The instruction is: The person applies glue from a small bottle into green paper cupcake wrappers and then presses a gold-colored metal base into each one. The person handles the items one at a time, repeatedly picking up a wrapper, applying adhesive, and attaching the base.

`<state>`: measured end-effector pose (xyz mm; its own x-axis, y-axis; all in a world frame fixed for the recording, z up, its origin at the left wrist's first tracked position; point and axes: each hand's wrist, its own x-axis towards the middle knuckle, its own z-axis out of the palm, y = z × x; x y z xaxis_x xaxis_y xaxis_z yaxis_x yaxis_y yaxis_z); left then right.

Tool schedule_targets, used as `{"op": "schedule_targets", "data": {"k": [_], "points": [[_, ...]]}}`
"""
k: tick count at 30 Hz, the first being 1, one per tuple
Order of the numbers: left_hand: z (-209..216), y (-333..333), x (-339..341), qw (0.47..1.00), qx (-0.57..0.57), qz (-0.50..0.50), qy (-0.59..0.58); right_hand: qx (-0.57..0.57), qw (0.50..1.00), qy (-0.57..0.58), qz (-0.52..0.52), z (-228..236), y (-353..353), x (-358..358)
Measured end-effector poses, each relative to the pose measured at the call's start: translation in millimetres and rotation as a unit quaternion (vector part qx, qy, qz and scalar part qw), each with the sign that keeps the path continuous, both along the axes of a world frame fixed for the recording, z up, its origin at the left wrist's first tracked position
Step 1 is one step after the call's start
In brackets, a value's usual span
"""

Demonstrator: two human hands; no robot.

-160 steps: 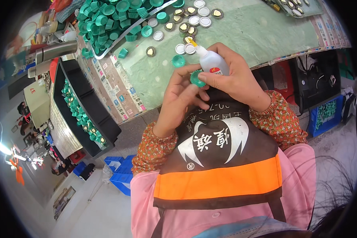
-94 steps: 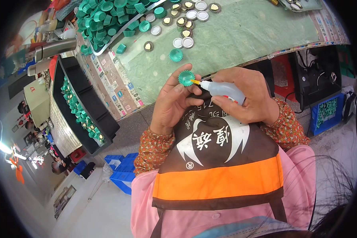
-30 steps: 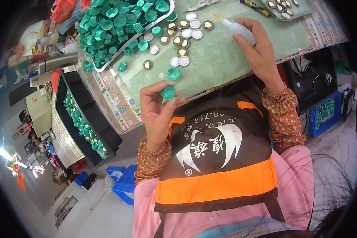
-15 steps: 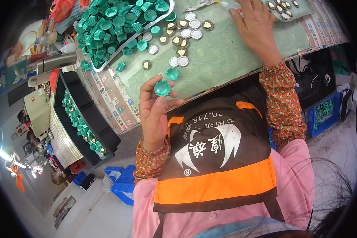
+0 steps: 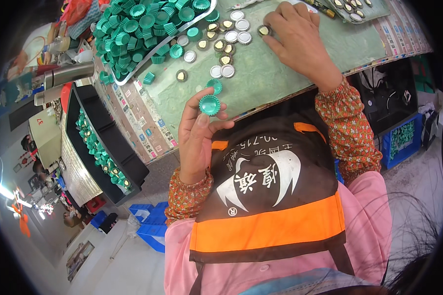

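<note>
My left hand (image 5: 198, 129) pinches a small green fluted cap (image 5: 209, 104) between thumb and fingers, its hollow facing up. Just behind it on the green mat (image 5: 182, 110) sits another green cap (image 5: 214, 86). My right hand (image 5: 300, 42) reaches over the mat, thumb and index finger closed on a dark crimped cap (image 5: 264, 30) with a pale centre. Left of that hand lie several loose silver caps (image 5: 244, 37) and dark caps with pale centres (image 5: 226, 59).
A clear-rimmed tray (image 5: 150, 53) heaped with green caps stands at the back left. A black bin (image 5: 128, 162) holding more caps is at the left. Beyond my right hand lie a dark yellow-marked tube (image 5: 321, 8) and a sheet bearing several dark caps (image 5: 374, 11).
My right hand has come nearer and left from the far edge, and now takes hold of a dark cap. My left hand, still holding the green cap, has shifted slightly right.
</note>
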<state>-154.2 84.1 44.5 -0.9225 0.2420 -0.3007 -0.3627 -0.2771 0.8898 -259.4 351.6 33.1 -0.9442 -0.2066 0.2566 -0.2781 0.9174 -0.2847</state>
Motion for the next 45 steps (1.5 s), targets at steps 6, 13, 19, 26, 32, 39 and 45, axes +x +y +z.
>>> {"op": "schedule_targets", "data": {"k": [6, 13, 19, 26, 32, 39, 45], "points": [[-2, -1, 5, 1.0, 0.01, 0.001, -0.028, 0.011, 0.997, 0.07, -0.005, -9, -5, 43], [1, 2, 5, 0.999, 0.022, -0.01, -0.047, -0.079, 0.996, -0.031, 0.012, -3, 4, 57], [0, 2, 5, 0.996, 0.047, -0.018, -0.067, -0.095, 0.994, -0.008, 0.047, -14, 4, 56], [-4, 1, 6, 0.991, 0.098, -0.017, -0.091, -0.106, 0.991, 0.018, 0.078, -14, -2, 59], [-12, -1, 10, 0.977, 0.154, -0.006, -0.145, -0.213, 0.961, 0.011, 0.177, 15, -29, 81], [-16, 2, 14, 0.978, 0.157, -0.028, -0.134, -0.184, 0.962, 0.027, 0.201, 17, -55, 95], [-17, 3, 18, 0.98, 0.14, -0.026, -0.142, -0.189, 0.96, 0.038, 0.202, 14, -62, 100]]}}
